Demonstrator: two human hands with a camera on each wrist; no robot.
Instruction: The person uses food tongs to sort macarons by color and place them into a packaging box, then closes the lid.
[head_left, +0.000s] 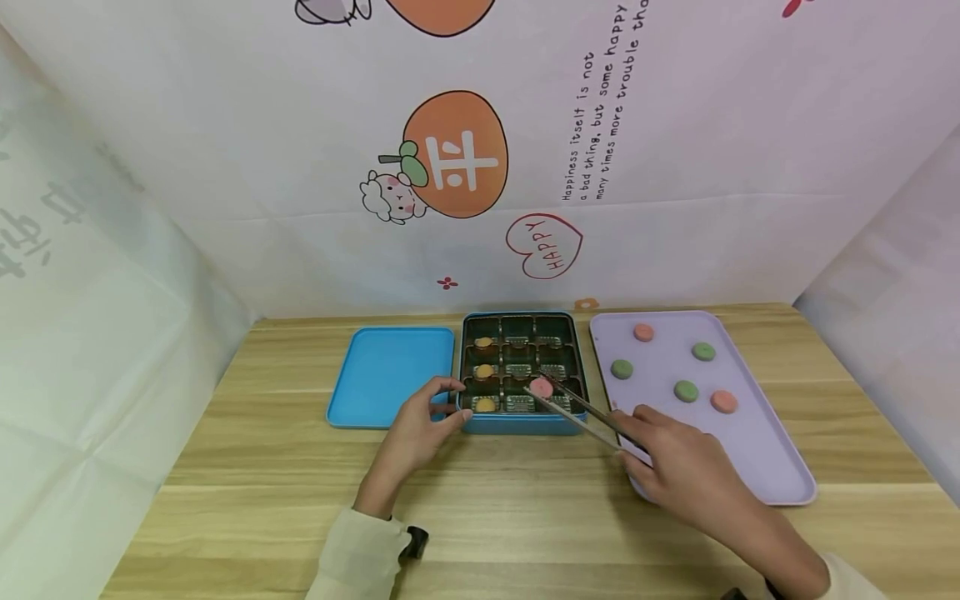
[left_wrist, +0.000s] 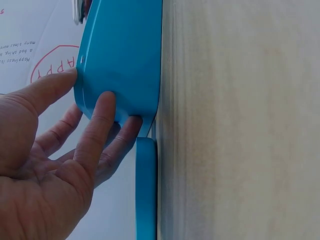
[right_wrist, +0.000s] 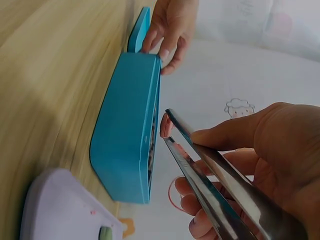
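Note:
A blue box [head_left: 519, 425] with a dark divided insert stands on the table. Yellow round pieces [head_left: 486, 405] lie in its left column of compartments. My left hand [head_left: 418, 427] rests its extended fingers and thumb against the box's front left corner; the left wrist view shows the fingertips [left_wrist: 106, 100] touching the blue side. My right hand [head_left: 678, 462] grips metal tongs [head_left: 592, 429], thumb on one arm and fingers under the other. Between the tong tips is a pink round piece [head_left: 541, 387], held above the insert's front compartments. The right wrist view shows this piece [right_wrist: 165, 126] apart from the box.
On the right lies a lilac tray [head_left: 757, 458] bearing pink pieces [head_left: 723, 402] and green pieces [head_left: 686, 391]. A flat blue lid [head_left: 393, 375] lies left of the box. A printed white cloth [head_left: 300, 258] hangs behind the wooden table [head_left: 510, 517].

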